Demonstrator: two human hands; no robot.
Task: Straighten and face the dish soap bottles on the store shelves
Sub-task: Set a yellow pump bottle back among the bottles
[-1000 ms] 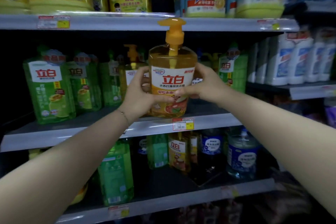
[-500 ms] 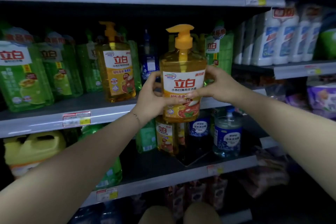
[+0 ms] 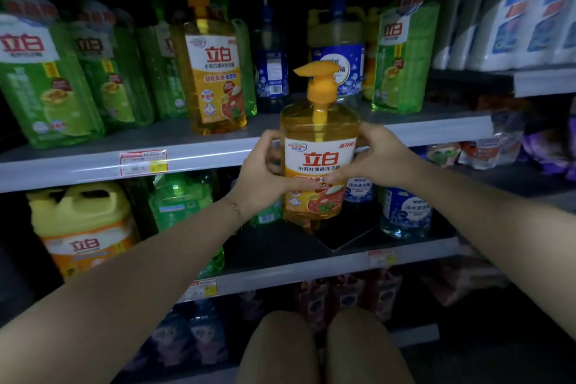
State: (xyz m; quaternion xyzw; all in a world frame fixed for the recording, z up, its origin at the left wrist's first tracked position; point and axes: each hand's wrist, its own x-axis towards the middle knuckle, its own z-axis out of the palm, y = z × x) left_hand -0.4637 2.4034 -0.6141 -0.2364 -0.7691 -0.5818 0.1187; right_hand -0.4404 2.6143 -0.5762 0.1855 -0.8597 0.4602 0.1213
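An orange pump bottle of dish soap (image 3: 319,162) is held upright in front of the shelves, label facing me. My left hand (image 3: 261,178) grips its left side and my right hand (image 3: 374,154) grips its right side. Its base hangs level with the lower shelf (image 3: 280,271), over a dark gap there. A matching orange pump bottle (image 3: 212,72) stands on the middle shelf (image 3: 78,165), label forward.
Green soap bottles (image 3: 46,81) fill the middle shelf's left; a green pack (image 3: 402,56) and blue bottles (image 3: 271,53) stand to the right. On the lower shelf are a yellow jug (image 3: 81,227), a green bottle (image 3: 180,199) and blue bottles (image 3: 405,212). My knees (image 3: 324,349) show below.
Both hands have carried the orange bottle down from the middle shelf to the level of the lower shelf. My view has dropped, and my knees have come into sight.
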